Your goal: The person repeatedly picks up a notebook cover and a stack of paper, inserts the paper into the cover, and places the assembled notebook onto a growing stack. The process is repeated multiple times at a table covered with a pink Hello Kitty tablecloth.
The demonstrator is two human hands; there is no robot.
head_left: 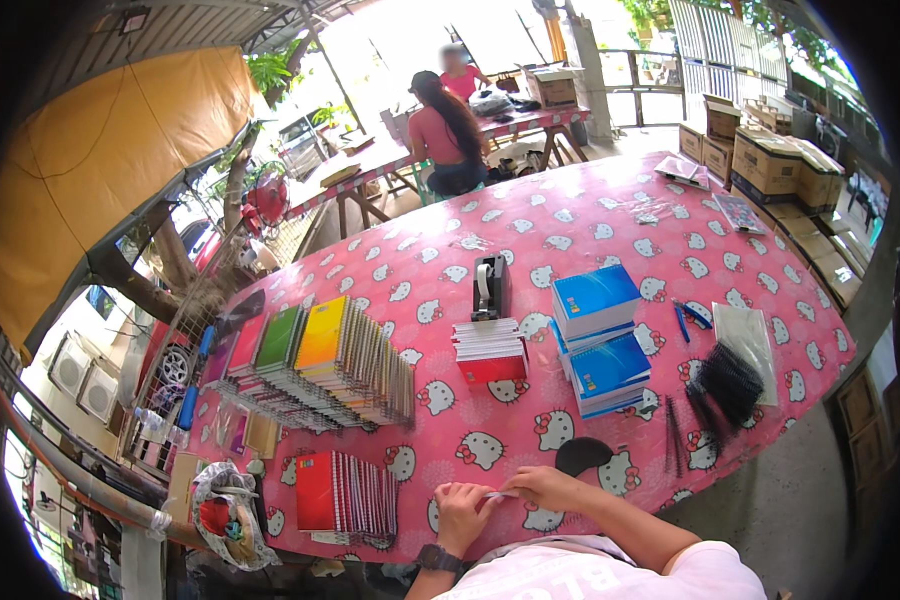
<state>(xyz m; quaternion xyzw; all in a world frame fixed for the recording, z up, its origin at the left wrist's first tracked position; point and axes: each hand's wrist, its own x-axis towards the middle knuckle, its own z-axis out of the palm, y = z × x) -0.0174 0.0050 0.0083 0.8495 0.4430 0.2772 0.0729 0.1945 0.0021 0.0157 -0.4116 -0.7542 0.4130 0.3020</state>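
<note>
My left hand and my right hand meet above the near edge of the table. Between their fingertips is a small, thin, pale piece, too small to name; both hands are closed on it. Left of my left hand stands a stack of red spiral notebooks. A dark rounded flat piece lies just beyond my right hand. Farther out are a bundle of red-covered pages and stacks of blue-covered notebooks with no coils visible. Black spiral coils lie to the right.
Rows of yellow, green and pink spiral notebooks fill the left side of the pink patterned table. A black tape dispenser, a blue pen and a plastic bag also rest there. Beyond, two people sit near another table; cardboard boxes stand right.
</note>
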